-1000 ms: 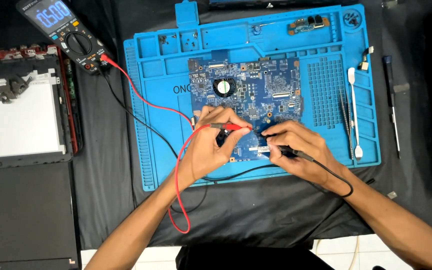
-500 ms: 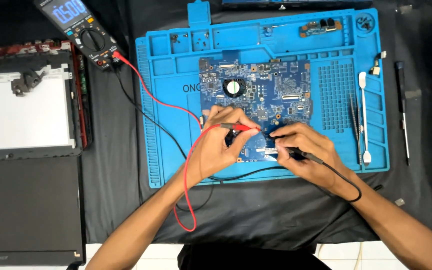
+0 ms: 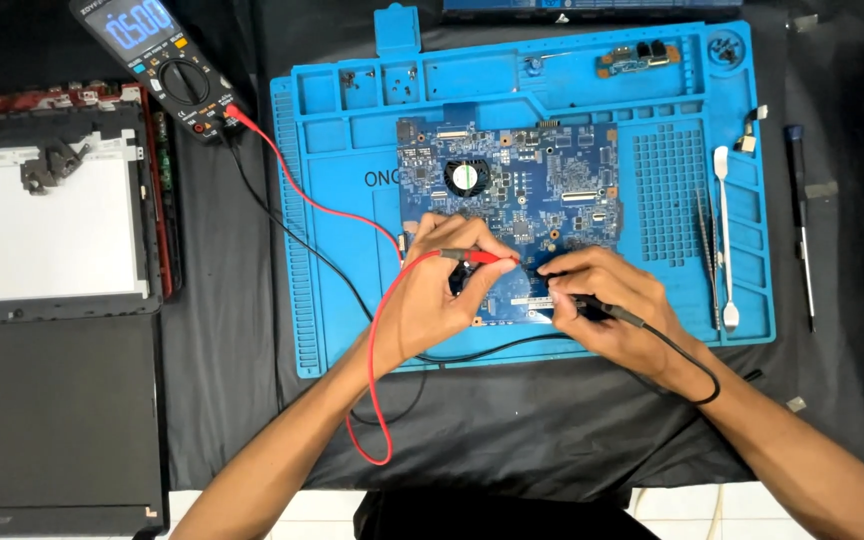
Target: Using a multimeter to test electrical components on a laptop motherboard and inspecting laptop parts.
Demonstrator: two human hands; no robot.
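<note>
On the blue mat (image 3: 352, 330), both hands still pinch probes on the circuit board (image 3: 532, 190): left hand (image 3: 442, 295) red probe (image 3: 477, 257), right hand (image 3: 602, 305) black probe (image 3: 607, 308).

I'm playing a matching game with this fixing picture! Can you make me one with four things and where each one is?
Things:
1. red probe
2. black probe
3. multimeter
4. tweezers

Places:
A. top left, on the black cloth
B. in the right hand
C. on the blue mat, right of the circuit board
D. in the left hand

Pairs: 1-D, 2-B, 3-A, 4-C
</note>
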